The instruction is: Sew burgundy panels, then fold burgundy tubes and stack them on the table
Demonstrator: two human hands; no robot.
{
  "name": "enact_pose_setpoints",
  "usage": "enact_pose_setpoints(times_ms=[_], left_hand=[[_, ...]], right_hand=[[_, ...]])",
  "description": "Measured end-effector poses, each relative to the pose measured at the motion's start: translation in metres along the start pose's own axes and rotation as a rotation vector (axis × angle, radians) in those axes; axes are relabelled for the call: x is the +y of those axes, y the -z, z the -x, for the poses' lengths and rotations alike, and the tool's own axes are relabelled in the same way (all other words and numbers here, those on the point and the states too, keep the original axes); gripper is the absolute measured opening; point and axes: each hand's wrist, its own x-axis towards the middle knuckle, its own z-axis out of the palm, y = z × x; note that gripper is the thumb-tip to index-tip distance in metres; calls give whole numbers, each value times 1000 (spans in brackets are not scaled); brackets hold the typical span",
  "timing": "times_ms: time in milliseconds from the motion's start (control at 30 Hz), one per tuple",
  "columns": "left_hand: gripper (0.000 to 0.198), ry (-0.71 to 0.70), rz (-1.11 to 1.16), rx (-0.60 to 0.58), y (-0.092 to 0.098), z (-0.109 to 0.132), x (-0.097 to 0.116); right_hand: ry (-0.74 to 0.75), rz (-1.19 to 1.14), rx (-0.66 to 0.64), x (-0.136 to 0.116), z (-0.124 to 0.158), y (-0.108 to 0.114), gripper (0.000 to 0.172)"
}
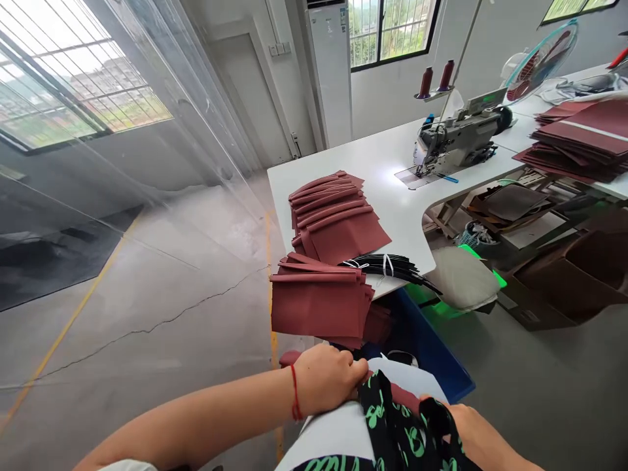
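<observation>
My left hand (326, 381), with a red string on its wrist, curls over the edge of a white sheet (338, 435). My right hand (473, 435) sits low at the frame's bottom, partly behind a black fabric with a green print (397, 418). A strip of maroon material (405, 397) shows between my hands. Just ahead, a stack of maroon leatherette panels (316, 304) overhangs the corner of a white table (392, 216). A second maroon stack (338, 222) lies beyond it, beside a bundle of black strips (387, 267) with white ties.
A blue bin (426, 347) stands below the table corner, next to a beige cushion (461, 280). Farther along are a sewing machine (456, 140), more maroon stacks (579, 137) and a fan (540, 62). Clear plastic curtains (147, 131) hang left, above a concrete floor.
</observation>
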Motion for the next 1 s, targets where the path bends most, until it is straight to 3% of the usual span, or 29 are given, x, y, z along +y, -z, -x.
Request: enact_pose_setpoints(times_ms=[100, 167, 267, 333, 467, 567, 667, 733, 833, 933, 1000], left_hand=[[36, 5, 13, -20, -1, 4, 0], [38, 38, 36, -46, -2, 2, -2], [38, 110, 61, -24, 3, -6, -14], [37, 171, 69, 36, 16, -12, -32], [30, 376, 55, 270, 71, -27, -100], [34, 525, 2, 418, 118, -57, -168], [50, 661, -86, 453, 134, -113, -231], [66, 698, -124, 428, 119, -157, -262], [76, 663, -99, 277, 66, -216, -294], [82, 660, -59, 192, 13, -252, -319], [85, 667, -66, 200, -7, -265, -335]], right_hand=[[70, 114, -132, 5, -2, 10, 19], [124, 140, -117, 7, -8, 23, 22], [183, 87, -7, 20, -26, 42, 21], [170, 52, 174, 34, -43, 52, 28], [28, 21, 570, 61, -84, 58, 52], [-10, 37, 658, 73, -123, 41, 48], [-11, 83, 656, 78, -174, 7, 42], [-8, 97, 650, 75, -210, -19, 39], [-28, 120, 650, 62, -252, -55, 43], [-44, 189, 628, 42, -271, -86, 58], [10, 263, 581, 33, -277, -104, 69]])
